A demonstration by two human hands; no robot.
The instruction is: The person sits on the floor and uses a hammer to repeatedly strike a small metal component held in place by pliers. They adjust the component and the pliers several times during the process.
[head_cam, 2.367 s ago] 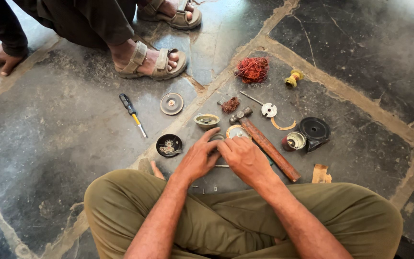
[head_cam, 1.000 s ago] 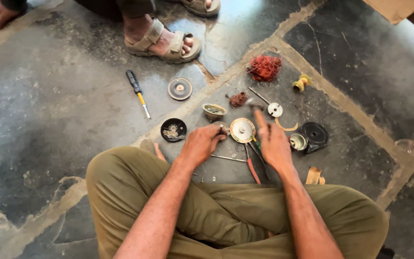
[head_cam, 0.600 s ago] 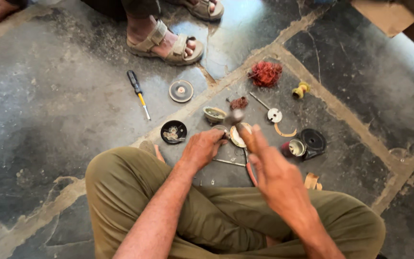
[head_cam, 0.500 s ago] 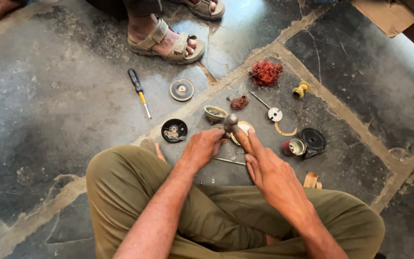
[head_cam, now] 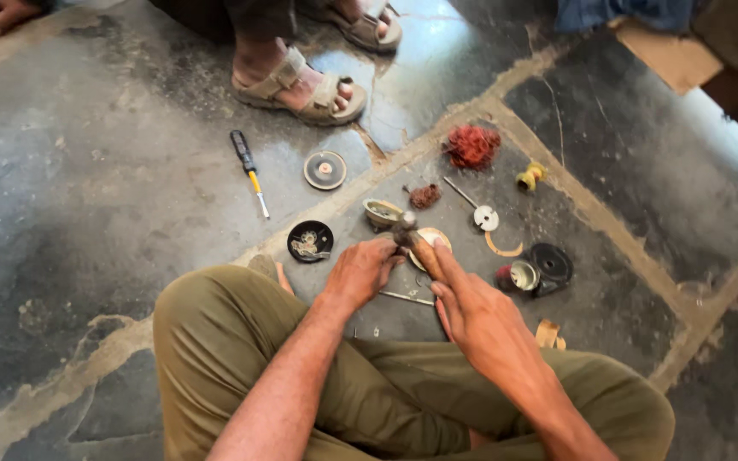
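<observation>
I sit cross-legged on a stone floor. My right hand [head_cam: 471, 312] grips the handle of a small hammer [head_cam: 403, 227], whose metal head hovers just over a pale round metal part [head_cam: 431, 239] lying on the floor. My left hand [head_cam: 362, 271] rests beside that part, with its curled fingertips steadying its near left edge. A thin metal rod [head_cam: 407, 297] lies on the floor between my hands.
Around it lie a small metal cup [head_cam: 380, 212], black round cap [head_cam: 310, 241], grey disc [head_cam: 325, 169], screwdriver [head_cam: 249, 171], red wire tangle [head_cam: 471, 147], pin with washer [head_cam: 482, 215] and black round part [head_cam: 550, 263]. Another person's sandalled foot [head_cam: 301, 84] stands beyond.
My right hand left the round part, took the wooden-handled hammer from the floor on the right and brought its head over the part. My left hand stayed on the part.
</observation>
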